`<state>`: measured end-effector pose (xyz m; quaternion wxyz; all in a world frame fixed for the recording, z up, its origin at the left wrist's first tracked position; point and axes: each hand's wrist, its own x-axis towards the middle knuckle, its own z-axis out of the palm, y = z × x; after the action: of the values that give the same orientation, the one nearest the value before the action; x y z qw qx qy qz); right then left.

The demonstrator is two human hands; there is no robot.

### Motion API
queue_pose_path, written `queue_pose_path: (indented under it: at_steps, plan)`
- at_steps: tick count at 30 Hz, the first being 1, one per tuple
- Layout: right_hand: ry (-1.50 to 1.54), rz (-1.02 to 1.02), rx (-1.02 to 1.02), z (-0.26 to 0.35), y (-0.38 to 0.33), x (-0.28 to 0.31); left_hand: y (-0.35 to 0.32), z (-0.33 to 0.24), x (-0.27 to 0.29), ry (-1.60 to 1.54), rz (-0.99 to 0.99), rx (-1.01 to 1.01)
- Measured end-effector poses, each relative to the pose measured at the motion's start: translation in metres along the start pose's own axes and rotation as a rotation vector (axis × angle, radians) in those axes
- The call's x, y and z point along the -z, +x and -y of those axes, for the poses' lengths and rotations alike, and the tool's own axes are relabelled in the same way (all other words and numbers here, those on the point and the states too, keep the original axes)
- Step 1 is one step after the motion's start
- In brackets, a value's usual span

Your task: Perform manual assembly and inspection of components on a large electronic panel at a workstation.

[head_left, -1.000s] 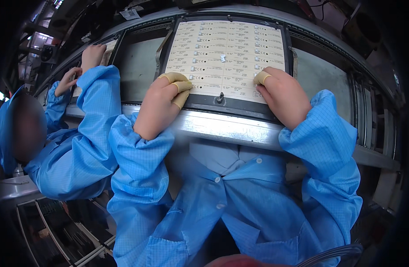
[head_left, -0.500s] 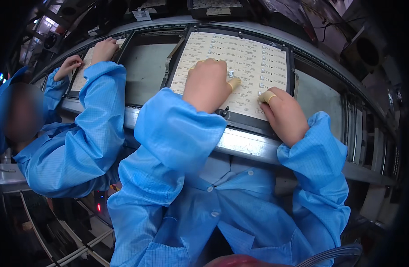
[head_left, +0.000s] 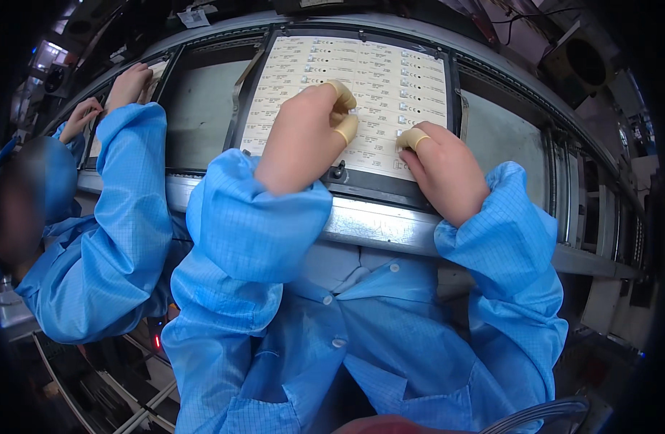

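A pale sheet printed with rows of small labels [head_left: 379, 101] lies in a black frame [head_left: 452, 87] in front of me. My left hand [head_left: 300, 137] is over its lower middle, with yellow finger cots on thumb and forefinger. Those two fingertips pinch a small pale piece [head_left: 353, 111], too tiny to name. At the sheet's lower right, my right hand [head_left: 448, 170] has its thumb and cot-covered forefinger pressed together against the surface. Whatever those right fingertips hold is hidden. Small silvery squares [head_left: 403, 107] run down the right-hand label column.
The frame rests on a metal rail line [head_left: 376, 228] whose edge runs along my front. Grey panels [head_left: 202, 108] flank it on both sides. To my left, a co-worker in blue sleeves [head_left: 134, 173] handles another pale sheet. Dark equipment [head_left: 582, 69] stands at far right.
The whole view has shifted, so the frame appears farther left and up. My left hand has turned, and its thumb and forefinger now show in a pinch. My right hand stays at the lower right.
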<state>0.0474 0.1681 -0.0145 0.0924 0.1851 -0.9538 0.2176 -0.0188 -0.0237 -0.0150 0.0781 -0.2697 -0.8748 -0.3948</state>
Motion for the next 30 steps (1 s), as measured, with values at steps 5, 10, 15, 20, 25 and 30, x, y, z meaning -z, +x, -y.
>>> queue_pose_path:
  at_steps: [5, 10, 15, 20, 25, 30]
  plan:
    - [-0.088, 0.000, 0.042, 0.001, 0.001, -0.003, -0.009, -0.016, 0.010, -0.275, -0.026, 0.051]
    - [-0.057, 0.112, 0.094, -0.004, 0.020, 0.012, -0.028, -0.016, 0.021, -0.123, 0.052, -0.033]
    - [0.020, 0.043, 0.027, -0.005, 0.066, 0.008, -0.045, -0.018, 0.036, -0.201, 0.011, 0.185]
    - [-0.055, 0.203, 0.041, -0.015, 0.099, -0.020, -0.041, -0.031, 0.022, -0.130, 0.103, 0.106]
    - [0.021, 0.086, 0.090, -0.028, 0.081, 0.007, -0.033, -0.037, -0.005, 0.028, 0.160, -0.126]
    - [0.123, -0.108, 0.007, -0.065, 0.023, 0.036, -0.024, -0.038, -0.024, 0.161, 0.185, -0.240]
